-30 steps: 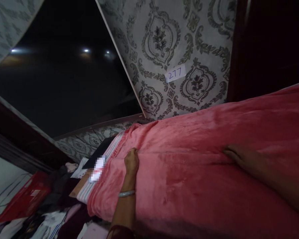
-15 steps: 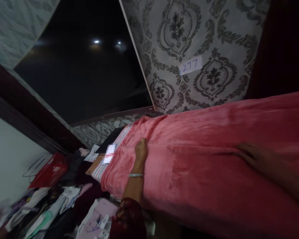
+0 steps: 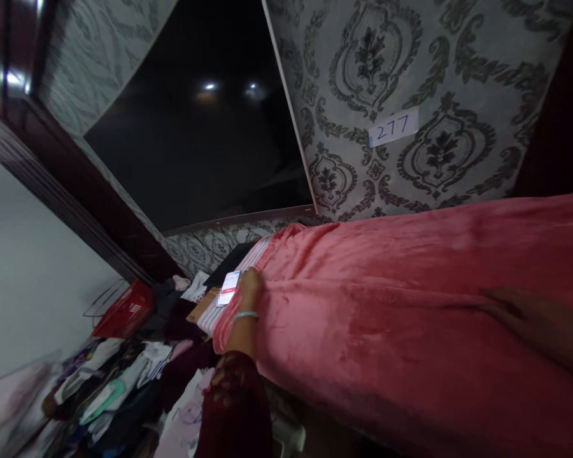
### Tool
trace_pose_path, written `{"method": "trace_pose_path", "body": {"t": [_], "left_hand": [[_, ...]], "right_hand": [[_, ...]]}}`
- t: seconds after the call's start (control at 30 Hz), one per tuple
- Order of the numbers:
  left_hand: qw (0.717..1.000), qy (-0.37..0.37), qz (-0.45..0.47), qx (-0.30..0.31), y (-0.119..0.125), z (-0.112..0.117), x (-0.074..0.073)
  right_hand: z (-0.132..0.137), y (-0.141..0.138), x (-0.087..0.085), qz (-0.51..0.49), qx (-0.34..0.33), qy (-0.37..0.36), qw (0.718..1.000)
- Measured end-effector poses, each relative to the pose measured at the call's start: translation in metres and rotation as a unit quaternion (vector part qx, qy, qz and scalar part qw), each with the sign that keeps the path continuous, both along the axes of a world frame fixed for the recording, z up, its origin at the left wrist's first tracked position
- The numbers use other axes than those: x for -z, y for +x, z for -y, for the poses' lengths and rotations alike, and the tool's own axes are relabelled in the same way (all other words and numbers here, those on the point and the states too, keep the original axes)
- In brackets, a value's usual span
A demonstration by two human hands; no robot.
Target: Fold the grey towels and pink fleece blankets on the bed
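A pink plush blanket [image 3: 410,286] covers the bed and fills the right half of the view. My left hand [image 3: 249,287], with a silver bangle on the wrist, presses palm down on the blanket's left end, right beside a lit phone [image 3: 230,286]. My right hand [image 3: 516,308] lies flat on the blanket far to the right, fingers stretched out along a long crease. A striped sheet [image 3: 248,261] shows under the blanket's left edge.
A large dark screen [image 3: 195,140] hangs on the patterned wall, which bears a paper tag [image 3: 394,127] reading 277. Below the bed's left end lie a heap of clothes [image 3: 124,388] and a red basket [image 3: 124,312].
Both hands have slid apart along the blanket: the left toward its left end by the phone, the right farther right. The view has swung left, showing more floor clutter.
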State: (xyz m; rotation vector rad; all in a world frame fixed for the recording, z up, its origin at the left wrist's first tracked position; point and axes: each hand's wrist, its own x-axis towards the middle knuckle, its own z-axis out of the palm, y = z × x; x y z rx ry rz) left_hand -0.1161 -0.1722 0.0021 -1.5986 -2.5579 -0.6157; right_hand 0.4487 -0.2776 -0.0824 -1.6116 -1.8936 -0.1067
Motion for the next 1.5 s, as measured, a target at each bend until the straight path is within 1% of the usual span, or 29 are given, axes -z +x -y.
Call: {"method": "trace_pose_path", "body": {"t": [0.07,0.13,0.23,0.33,0.43,0.6,0.7,0.77,0.9,1.0,1.1,1.17,1.3,1.4,1.5], "left_hand": [[0.999,-0.007,0.035,-0.025,-0.015,-0.005,0.000],[0.997,0.001,0.070,-0.024,-0.022,-0.011,0.001],[0.993,0.047,0.111,-0.012,-0.026,-0.017,0.004],[0.988,0.090,0.128,-0.011,-0.028,-0.018,0.006],[0.987,0.098,0.128,0.009,-0.030,-0.018,0.007],[0.990,0.068,0.090,0.085,-0.033,-0.012,-0.003],[0.989,0.046,0.041,0.131,-0.032,-0.004,-0.009],[0.985,0.033,0.004,0.169,-0.029,0.004,-0.011],[0.970,-0.007,-0.059,0.237,-0.013,0.018,-0.004],[0.961,-0.030,-0.094,0.260,-0.001,0.025,0.003],[0.959,-0.038,-0.119,0.254,0.005,0.028,0.006],[0.961,-0.034,-0.132,0.241,0.005,0.028,0.004],[0.965,-0.007,-0.154,0.212,0.002,0.029,-0.007],[0.964,0.019,-0.170,0.203,-0.001,0.031,-0.017],[0.963,0.051,-0.186,0.189,-0.003,0.034,-0.023]], "right_hand": [[0.000,0.000,-0.001,-0.016,-0.009,-0.030,0.999],[-0.003,0.002,0.000,-0.030,-0.011,-0.049,0.998],[-0.008,0.004,0.004,-0.042,-0.001,-0.061,0.997],[-0.012,0.007,0.008,-0.049,0.004,-0.064,0.997],[-0.014,0.009,0.014,-0.055,0.004,-0.055,0.997],[-0.017,0.012,0.022,-0.053,0.004,-0.041,0.998],[-0.017,0.012,0.021,-0.059,-0.002,-0.033,0.998],[-0.016,0.011,0.017,-0.059,-0.013,-0.036,0.998],[-0.013,0.008,0.011,-0.056,-0.026,-0.030,0.998],[-0.013,0.008,0.011,-0.054,-0.023,-0.025,0.998],[-0.012,0.008,0.012,-0.042,-0.023,-0.024,0.999],[-0.011,0.008,0.011,-0.031,-0.029,-0.021,0.999],[-0.005,0.009,0.009,-0.012,-0.049,-0.016,0.999],[0.001,0.012,0.004,0.001,-0.035,0.000,0.999],[0.009,0.016,-0.005,-0.008,-0.030,0.021,0.999]]}}
